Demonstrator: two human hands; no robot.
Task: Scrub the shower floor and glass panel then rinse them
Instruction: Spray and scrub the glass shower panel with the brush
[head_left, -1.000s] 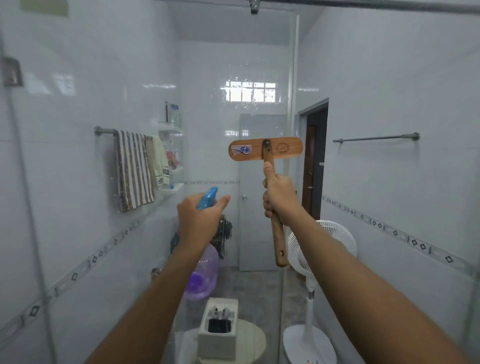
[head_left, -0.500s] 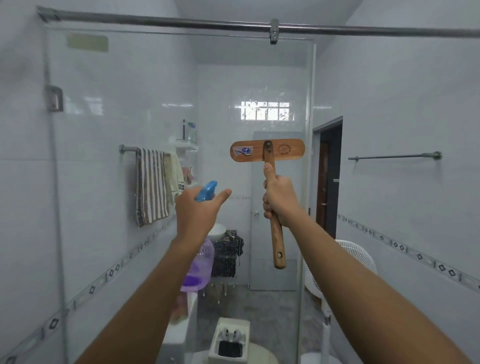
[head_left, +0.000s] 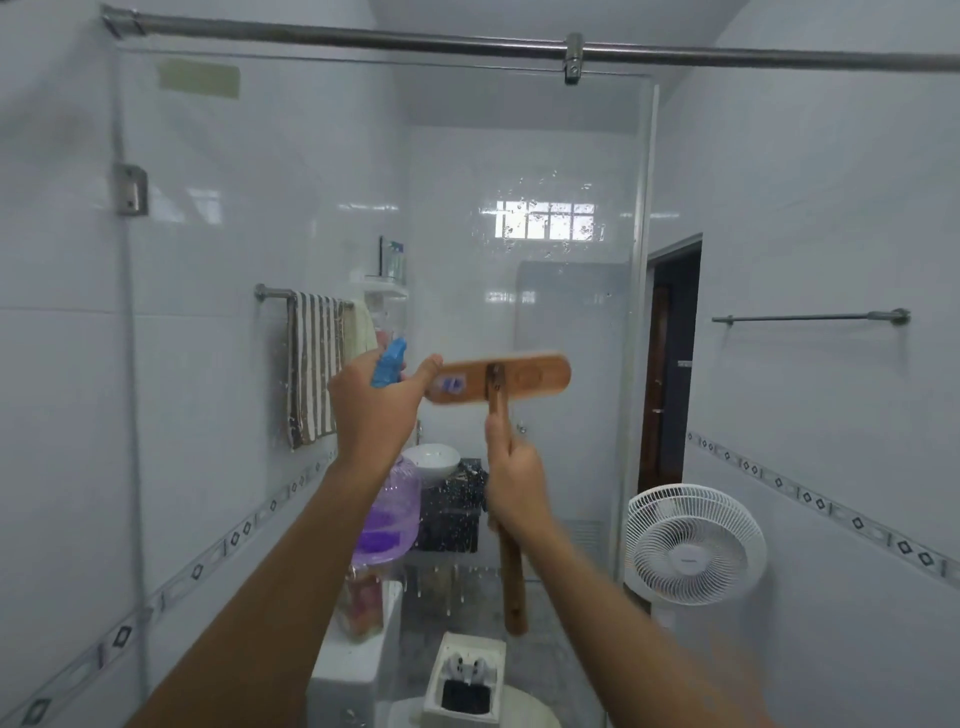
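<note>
The right hand (head_left: 517, 486) grips the wooden brush (head_left: 511, 376) by its handle, head up, placed, I judge, to scrub. Beside it the left hand (head_left: 374, 415) holds the spray bottle (head_left: 389, 512) by its trigger, likely aimed at the droplet-flecked glass panel (head_left: 519, 156) just beyond.

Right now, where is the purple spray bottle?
The spray bottle is left of centre in the head view, gripped by the left hand, its blue top beside the left end of the wooden brush that the right hand holds.

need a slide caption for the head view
Shower cleaning: left hand holds a purple spray bottle, right hand holds a wooden brush up at the droplet-flecked glass panel.
</note>
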